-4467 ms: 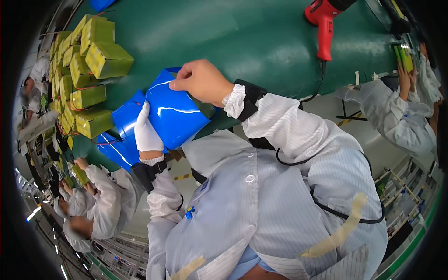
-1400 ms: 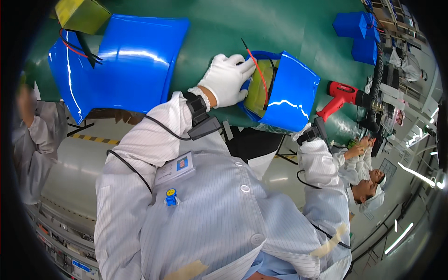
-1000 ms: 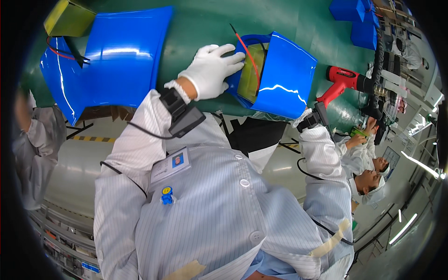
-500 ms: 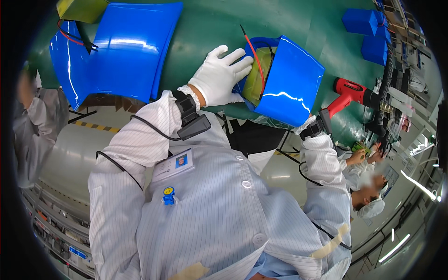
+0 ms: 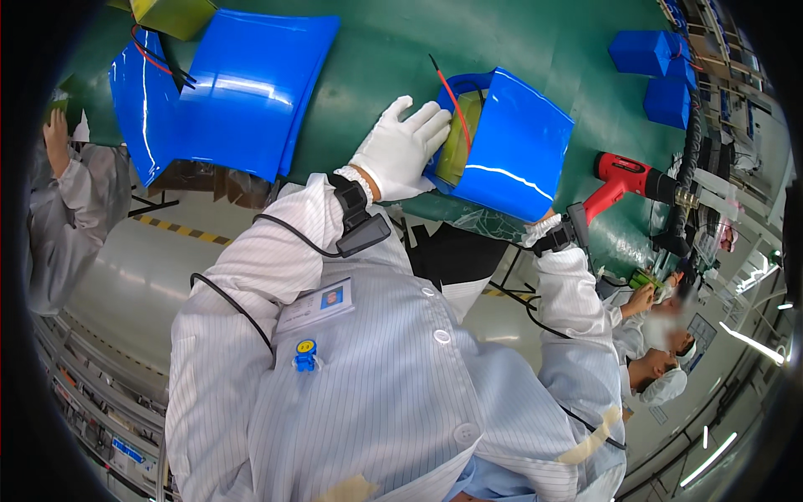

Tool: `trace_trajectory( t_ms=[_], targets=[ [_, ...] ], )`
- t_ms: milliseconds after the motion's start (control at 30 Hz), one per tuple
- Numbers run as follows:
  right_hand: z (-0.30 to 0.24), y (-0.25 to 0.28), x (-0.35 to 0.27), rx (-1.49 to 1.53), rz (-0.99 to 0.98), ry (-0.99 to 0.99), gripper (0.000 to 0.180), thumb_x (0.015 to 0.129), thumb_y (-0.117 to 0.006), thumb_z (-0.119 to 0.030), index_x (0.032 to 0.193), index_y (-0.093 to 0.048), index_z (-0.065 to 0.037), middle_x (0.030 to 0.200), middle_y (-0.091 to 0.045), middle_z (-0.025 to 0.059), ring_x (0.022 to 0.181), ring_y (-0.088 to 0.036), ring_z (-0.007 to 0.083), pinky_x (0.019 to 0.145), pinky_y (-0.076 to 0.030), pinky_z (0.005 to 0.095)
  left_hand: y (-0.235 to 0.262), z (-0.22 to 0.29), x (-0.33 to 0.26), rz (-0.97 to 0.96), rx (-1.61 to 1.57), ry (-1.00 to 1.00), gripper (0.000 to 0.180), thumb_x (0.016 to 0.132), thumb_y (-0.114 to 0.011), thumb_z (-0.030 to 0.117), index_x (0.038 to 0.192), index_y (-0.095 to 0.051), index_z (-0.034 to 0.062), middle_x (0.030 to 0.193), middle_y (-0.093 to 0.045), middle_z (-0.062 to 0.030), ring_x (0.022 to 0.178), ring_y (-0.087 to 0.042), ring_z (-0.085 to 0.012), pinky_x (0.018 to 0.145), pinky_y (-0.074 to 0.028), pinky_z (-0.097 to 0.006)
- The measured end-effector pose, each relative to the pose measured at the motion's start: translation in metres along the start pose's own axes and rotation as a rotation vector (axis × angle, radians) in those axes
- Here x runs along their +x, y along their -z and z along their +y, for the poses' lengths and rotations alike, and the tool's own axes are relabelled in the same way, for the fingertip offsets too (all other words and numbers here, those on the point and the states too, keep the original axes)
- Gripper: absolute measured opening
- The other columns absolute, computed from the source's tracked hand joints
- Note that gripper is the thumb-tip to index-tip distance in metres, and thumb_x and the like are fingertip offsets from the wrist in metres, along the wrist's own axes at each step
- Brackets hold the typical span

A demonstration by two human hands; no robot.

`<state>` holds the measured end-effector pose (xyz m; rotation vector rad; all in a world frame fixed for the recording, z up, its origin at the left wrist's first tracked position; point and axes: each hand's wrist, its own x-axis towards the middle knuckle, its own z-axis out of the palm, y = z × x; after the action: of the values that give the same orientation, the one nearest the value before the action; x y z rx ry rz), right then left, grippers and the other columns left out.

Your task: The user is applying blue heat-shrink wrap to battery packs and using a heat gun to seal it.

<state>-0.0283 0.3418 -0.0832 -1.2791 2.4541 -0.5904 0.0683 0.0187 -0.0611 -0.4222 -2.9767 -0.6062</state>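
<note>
The yellow-green boxy block (image 5: 454,159) already sits inside the loose, glossy blue plastic sleeve (image 5: 520,146) on the green counter (image 5: 368,50), its wired end uncovered. The white-gloved left hand (image 5: 403,151) spreads its fingers at the sleeve's mouth, gripping nothing; the right hand is hidden, its hold untellable. Leftward, flat blue plastic sheets (image 5: 242,100) look unfilled.

Item: green bench (image 5: 401,50). On it, at left, glossy blue wraps (image 5: 251,88); behind them, a yellow block (image 5: 177,15) with red and black leads. At right, one red heat gun (image 5: 619,177), black-nosed; near it, a ribbed hose (image 5: 693,125); beyond, blue boxes (image 5: 667,102), clustered. Over left, a co-worker in a pale coat (image 5: 79,201). Below, striped floor tape (image 5: 182,229).
</note>
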Motion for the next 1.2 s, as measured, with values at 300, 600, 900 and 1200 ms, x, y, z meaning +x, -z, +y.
trace_trajectory(
  t_ms=[300, 600, 900, 1200],
  targets=[
    [-0.004, 0.006, 0.011, -0.031, 0.032, 0.052, 0.034, 0.081, -0.073, -0.015, 0.115, -0.069, -0.013, 0.108, -0.072, 0.0084, 0.101, -0.068, 0.031, 0.086, -0.053, 0.0449, 0.012, 0.007, 0.004, 0.026, -0.085, 0.015, 0.07, 0.073, -0.073, 0.04, 0.132, -0.057, 0.0056, 0.134, -0.055, -0.0091, 0.135, -0.044, -0.024, 0.114, -0.028, -0.047],
    [-0.033, 0.04, 0.044, 0.1, -0.082, -0.025, 0.042, 0.084, -0.075, -0.021, 0.123, -0.066, -0.007, 0.121, -0.067, 0.0184, 0.108, -0.063, 0.0381, 0.097, -0.049, 0.0439, 0.02, 0.001, -0.014, -0.209, -0.307, 0.019, 0.066, 0.081, -0.068, 0.056, 0.13, -0.065, 0.0104, 0.148, -0.051, -0.0095, 0.144, -0.035, -0.0229, 0.121, -0.015, -0.049],
    [-0.064, 0.074, 0.089, 0.993, 0.659, -0.349, 0.031, 0.094, -0.066, -0.005, 0.123, -0.063, 0.002, 0.122, -0.063, 0.0104, 0.107, -0.062, 0.0168, 0.096, -0.05, 0.029, 0.036, -0.021, 0.054, 0.394, -0.73, 0.295, 0.045, 0.084, -0.07, 0.019, 0.125, -0.063, 0.0036, 0.128, -0.063, -0.0167, 0.121, -0.059, -0.0338, 0.106, -0.045, -0.04],
    [-0.045, 0.078, 0.097, 0.908, 0.564, -0.386, 0.017, 0.094, -0.063, -0.002, 0.108, -0.071, 0.005, 0.123, -0.063, 0.0067, 0.107, -0.061, 0.0143, 0.095, -0.048, 0.0265, 0.048, -0.04, 0.084, 0.162, -1.043, 0.353, 0.02, 0.093, -0.064, 0.009, 0.108, -0.07, -0.0023, 0.098, -0.072, -0.0087, 0.092, -0.067, -0.0159, 0.087, -0.051, -0.029]
  ],
)
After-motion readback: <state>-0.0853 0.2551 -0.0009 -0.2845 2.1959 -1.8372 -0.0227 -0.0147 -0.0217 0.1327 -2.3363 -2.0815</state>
